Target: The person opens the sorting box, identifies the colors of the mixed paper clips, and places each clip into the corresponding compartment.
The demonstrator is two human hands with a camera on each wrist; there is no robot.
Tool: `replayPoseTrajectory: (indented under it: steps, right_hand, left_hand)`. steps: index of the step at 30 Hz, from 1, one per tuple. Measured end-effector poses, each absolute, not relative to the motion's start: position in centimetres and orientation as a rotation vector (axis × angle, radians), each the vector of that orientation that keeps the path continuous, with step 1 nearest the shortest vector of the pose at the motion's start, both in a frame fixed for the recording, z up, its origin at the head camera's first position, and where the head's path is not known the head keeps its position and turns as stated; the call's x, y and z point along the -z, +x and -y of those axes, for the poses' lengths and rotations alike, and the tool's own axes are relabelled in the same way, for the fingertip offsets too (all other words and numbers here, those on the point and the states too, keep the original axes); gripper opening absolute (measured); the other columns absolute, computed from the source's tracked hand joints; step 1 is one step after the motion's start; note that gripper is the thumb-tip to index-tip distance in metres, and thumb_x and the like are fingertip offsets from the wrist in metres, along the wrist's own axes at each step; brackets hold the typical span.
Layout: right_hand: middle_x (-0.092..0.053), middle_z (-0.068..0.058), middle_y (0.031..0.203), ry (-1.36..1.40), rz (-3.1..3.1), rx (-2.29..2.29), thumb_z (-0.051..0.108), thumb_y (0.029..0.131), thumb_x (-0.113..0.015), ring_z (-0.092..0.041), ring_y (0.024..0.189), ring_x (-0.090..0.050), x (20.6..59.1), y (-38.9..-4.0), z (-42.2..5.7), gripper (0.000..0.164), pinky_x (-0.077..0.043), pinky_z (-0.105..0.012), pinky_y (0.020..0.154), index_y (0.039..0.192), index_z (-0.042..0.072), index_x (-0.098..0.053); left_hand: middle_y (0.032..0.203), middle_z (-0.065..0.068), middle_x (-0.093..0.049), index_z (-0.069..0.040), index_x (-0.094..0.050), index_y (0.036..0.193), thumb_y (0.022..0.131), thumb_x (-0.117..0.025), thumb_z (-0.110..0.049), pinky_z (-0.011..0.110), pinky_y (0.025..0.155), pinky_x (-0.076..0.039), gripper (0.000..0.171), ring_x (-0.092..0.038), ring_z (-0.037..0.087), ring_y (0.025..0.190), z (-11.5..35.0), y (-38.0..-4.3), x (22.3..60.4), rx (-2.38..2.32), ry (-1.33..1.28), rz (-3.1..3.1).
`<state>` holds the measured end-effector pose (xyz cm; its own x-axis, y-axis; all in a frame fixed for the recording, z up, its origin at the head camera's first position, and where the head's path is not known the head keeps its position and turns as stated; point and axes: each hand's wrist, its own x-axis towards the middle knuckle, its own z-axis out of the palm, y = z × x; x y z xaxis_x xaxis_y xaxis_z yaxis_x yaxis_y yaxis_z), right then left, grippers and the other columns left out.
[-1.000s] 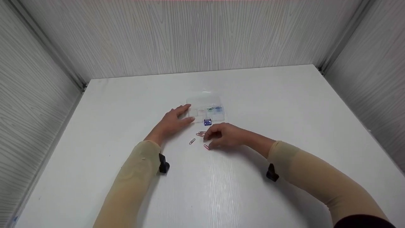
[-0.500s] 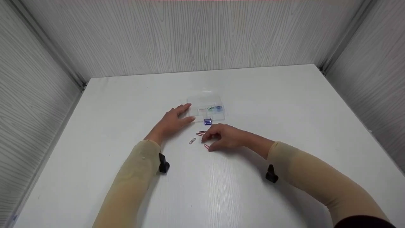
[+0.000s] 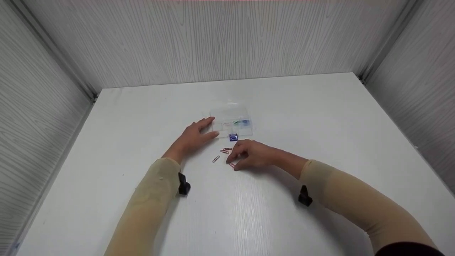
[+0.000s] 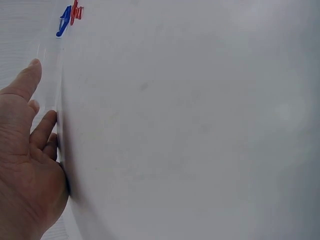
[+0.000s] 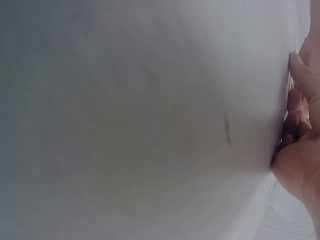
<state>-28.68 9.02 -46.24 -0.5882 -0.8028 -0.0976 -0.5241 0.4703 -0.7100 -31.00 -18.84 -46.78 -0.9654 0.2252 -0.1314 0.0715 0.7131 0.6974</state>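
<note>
Left hand [image 3: 193, 137] flat on the table [image 3: 320, 117], fingers straight, tips touching the clear compartment box [image 3: 231, 122], right hand [image 3: 253, 155] curled, fingertips pinching a red paper clip [image 3: 231, 165], more clips [image 3: 225, 150] between both hands

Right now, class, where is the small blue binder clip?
In the head view, the small blue binder clip sits mid-table at the clear plastic compartment box's near edge, between the left hand and right hand.
</note>
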Motion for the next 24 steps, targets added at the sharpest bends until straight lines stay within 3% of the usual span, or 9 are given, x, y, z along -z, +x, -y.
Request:
replayPoseTrajectory:
  steps: [16,24]
  right_hand:
    - [-0.067,0.006,0.109,-1.124,-2.283,0.92,0.017,0.092,-0.086,-0.017,0.104,-0.053,46.55,-28.94,-8.95,0.02,-0.041,-0.032,0.091,0.11,0.022,-0.083]
    - [-0.068,0.006,0.108,-1.006,-2.256,0.988,0.017,0.093,-0.085,-0.017,0.105,-0.058,46.27,-28.68,-9.07,0.015,-0.048,-0.032,0.099,0.106,0.021,-0.078]
  left_hand:
    - [0.176,0.0,-0.023,-0.042,-0.036,0.166,0.099,-0.063,-0.065,0.058,0.128,-0.011,0.076,-0.01,0.033,0.163,18.96,-30.98,46.97,-1.128,0.245,-2.701]
    - [0.176,0.001,-0.023,-0.042,-0.036,0.165,0.099,-0.063,-0.065,0.057,0.129,-0.009,0.076,-0.009,0.033,0.163,18.87,-30.87,46.87,-1.136,0.236,-2.699]
